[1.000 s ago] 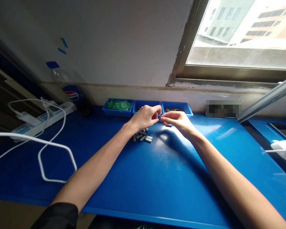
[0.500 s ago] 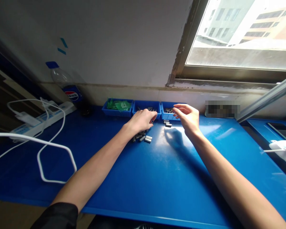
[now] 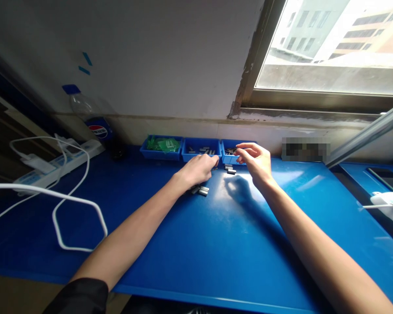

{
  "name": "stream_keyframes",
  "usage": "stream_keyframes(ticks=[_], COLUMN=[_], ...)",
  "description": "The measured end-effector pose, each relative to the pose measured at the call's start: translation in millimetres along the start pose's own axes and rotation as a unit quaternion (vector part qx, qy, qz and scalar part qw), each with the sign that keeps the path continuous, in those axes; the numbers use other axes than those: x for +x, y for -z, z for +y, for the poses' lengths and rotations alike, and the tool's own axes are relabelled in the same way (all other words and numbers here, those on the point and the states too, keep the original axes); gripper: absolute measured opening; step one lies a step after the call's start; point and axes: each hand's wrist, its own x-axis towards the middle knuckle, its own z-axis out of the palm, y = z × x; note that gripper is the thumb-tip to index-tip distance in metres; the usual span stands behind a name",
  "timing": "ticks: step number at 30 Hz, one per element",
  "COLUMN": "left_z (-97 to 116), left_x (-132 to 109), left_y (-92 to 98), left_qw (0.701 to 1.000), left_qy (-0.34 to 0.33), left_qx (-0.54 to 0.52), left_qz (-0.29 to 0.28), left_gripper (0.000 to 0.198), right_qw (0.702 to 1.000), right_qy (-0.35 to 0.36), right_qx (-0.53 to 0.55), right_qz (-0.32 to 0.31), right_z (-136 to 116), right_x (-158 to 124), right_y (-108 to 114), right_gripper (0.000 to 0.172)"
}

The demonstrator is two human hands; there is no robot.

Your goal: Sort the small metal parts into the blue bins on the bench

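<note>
My left hand (image 3: 199,169) is just in front of the middle blue bin (image 3: 186,156), its fingers curled and pointing right; whatever they pinch is hidden. Short grey metal cylinders (image 3: 203,191) lie on the table under that hand, partly covered by it. More such pieces are inside the middle bin. My right hand (image 3: 256,162) is at the right blue bin (image 3: 228,160), thumb and forefinger pinched together over its front edge. Thin metal pins or screws fill that bin; anything between those fingertips is too small to name. A few metal cylinders (image 3: 229,168) lie between the hands.
A left blue bin (image 3: 160,155) holds green plastic packets (image 3: 168,144). Beyond it to the left stand a cola bottle (image 3: 98,128) and a power strip (image 3: 42,172) with white cables (image 3: 78,201). A metal pole (image 3: 363,135) slants down at the right. The wall and window close off the back.
My left hand has shifted slightly right and toward me, uncovering more of the middle bin and covering more of the cylinder pile. My right hand has moved slightly left, still pinched.
</note>
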Motion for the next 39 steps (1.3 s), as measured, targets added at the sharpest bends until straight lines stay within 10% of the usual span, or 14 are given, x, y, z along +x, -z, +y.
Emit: stream_keyframes(ticks=[7, 23, 32, 39], left_z=[-8.7, -10.5, 5.4, 24.6], left_x=[8.2, 5.1, 9.5, 26.7], left_y=[3.0, 5.4, -13.2, -37.4], left_qw=[0.979, 0.949, 0.99, 0.986], left_qy=[-0.086, -0.056, -0.092, -0.154], left_qx=[-0.131, -0.237, -0.054, 0.059], left_qz=[0.129, 0.199, 0.093, 0.028], left_gripper=[0.018, 0.015, 0.026, 0.028], right_qw=[1.0, 0.974, 0.999, 0.999], right_qy=[-0.005, -0.078, -0.028, -0.01], right_qx=[-0.012, 0.054, 0.015, 0.01], right_qz=[-0.024, -0.204, 0.008, 0.031], right_z=[2.0, 4.9, 0.5, 0.0], right_x=[0.0, -4.3, 5.0, 9.0], right_y=[1.2, 0.7, 5.0, 8.3], right_gripper=[0.023, 0.032, 0.039, 0.029])
